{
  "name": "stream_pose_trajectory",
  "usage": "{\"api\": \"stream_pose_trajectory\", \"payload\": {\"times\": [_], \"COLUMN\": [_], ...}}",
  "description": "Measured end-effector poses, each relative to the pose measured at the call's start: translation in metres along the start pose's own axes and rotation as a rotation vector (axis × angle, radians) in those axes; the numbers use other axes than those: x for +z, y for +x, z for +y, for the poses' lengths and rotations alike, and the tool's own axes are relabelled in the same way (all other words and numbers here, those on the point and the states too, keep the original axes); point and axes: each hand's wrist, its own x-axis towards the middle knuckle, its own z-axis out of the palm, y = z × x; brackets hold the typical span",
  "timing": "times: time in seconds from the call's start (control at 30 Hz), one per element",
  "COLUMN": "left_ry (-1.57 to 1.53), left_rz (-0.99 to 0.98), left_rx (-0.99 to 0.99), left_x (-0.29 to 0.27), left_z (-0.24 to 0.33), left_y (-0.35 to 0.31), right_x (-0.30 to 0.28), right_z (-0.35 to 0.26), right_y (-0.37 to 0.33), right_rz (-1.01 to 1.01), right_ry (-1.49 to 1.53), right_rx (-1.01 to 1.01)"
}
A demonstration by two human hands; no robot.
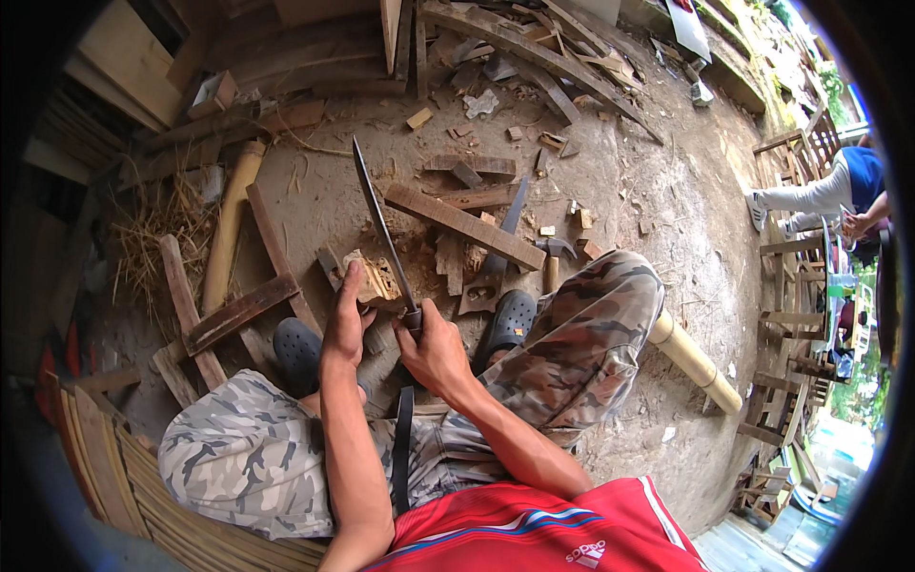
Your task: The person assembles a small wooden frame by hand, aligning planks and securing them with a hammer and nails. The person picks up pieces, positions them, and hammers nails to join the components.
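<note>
My right hand (435,353) is wrapped round the dark handle of a machete (382,225). Its long, narrow blade points up and slightly left, away from me. Beside it, my left hand (344,326) grips a rough, pale wood chunk (377,276) with a jagged, splintered surface. The blade's lower part passes at the right edge of this chunk; I cannot tell whether they touch. Just beyond both hands, a thick wooden beam (465,227) lies slanted over other timber. A handsaw (515,210) and a hammer (556,248) rest to its right, near my foot.
A wooden frame (241,313) and a bamboo pole (232,224) stand at left by dry straw (157,243). Another bamboo pole (696,360) lies right of my knee. Scrap planks (553,57) are heaped at the back. Someone (839,186) sits far right near wooden chairs.
</note>
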Motion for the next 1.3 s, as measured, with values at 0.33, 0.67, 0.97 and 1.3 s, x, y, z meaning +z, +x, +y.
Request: {"api": "stream_pose_trajectory", "payload": {"times": [0.33, 0.67, 0.97, 1.3], "left_ry": [0.075, -0.020, 0.010, 0.120], "left_rz": [-0.074, 0.016, -0.083, 0.218], "left_rx": [-0.060, -0.005, -0.035, 0.140], "left_x": [-0.006, 0.003, -0.006, 0.013], "left_z": [-0.002, 0.005, 0.007, 0.049], "left_y": [0.002, -0.005, 0.000, 0.002], "right_x": [0.002, 0.006, 0.005, -0.070], "right_z": [0.001, 0.009, 0.009, -0.053], "right_y": [-0.006, 0.000, 0.005, 0.023], "right_rz": [-0.057, -0.099, -0.154, -0.099], "right_ry": [-0.008, -0.091, -0.060, -0.138], "right_rx": [-0.010, -0.046, 0.014, -0.009]}}
